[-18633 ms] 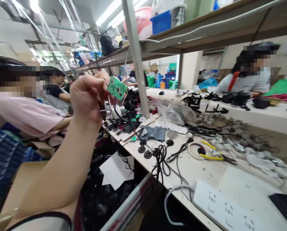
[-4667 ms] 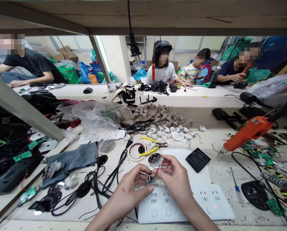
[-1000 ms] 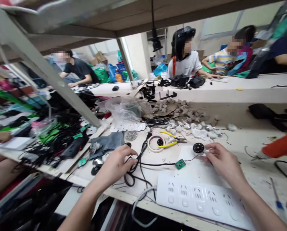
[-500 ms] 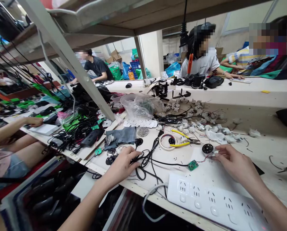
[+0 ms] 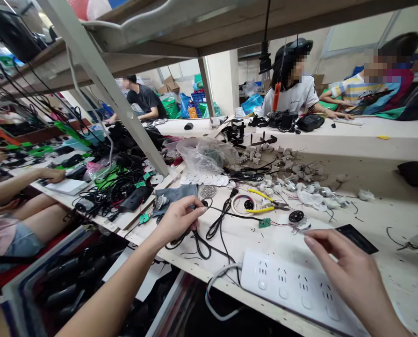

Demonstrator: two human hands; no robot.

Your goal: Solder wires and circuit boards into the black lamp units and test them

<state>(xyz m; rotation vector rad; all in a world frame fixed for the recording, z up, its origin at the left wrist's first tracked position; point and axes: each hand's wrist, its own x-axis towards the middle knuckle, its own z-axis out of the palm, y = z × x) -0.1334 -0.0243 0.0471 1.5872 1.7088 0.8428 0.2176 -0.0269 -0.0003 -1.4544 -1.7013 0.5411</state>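
My left hand [image 5: 181,216] is closed, thumb and forefinger pinching a black cable [image 5: 226,211] just above the bench. The cable runs right to a small green circuit board [image 5: 264,223]. Thin wires link that board to a small motor [image 5: 296,216] with a round, black, holed disc on top. Just right of the motor is my right hand [image 5: 340,260], its thumb and forefinger drawn together beside the motor's wires. Whatever sits between those fingertips is too small to make out. Loops of black cable [image 5: 202,248] hang and lie below my left hand.
A white power strip [image 5: 286,281] lies at the front edge. Behind are yellow-handled pliers [image 5: 260,210], a tape roll [image 5: 234,206] and a heap of small white motors [image 5: 310,187]. A slanted shelf post [image 5: 125,112] rises at left. Several co-workers sit around.
My left hand has lifted the cable slightly, and the circuit board has shifted up and left. My right hand has drawn back from the motor toward the front; the motor now sits slightly further left.
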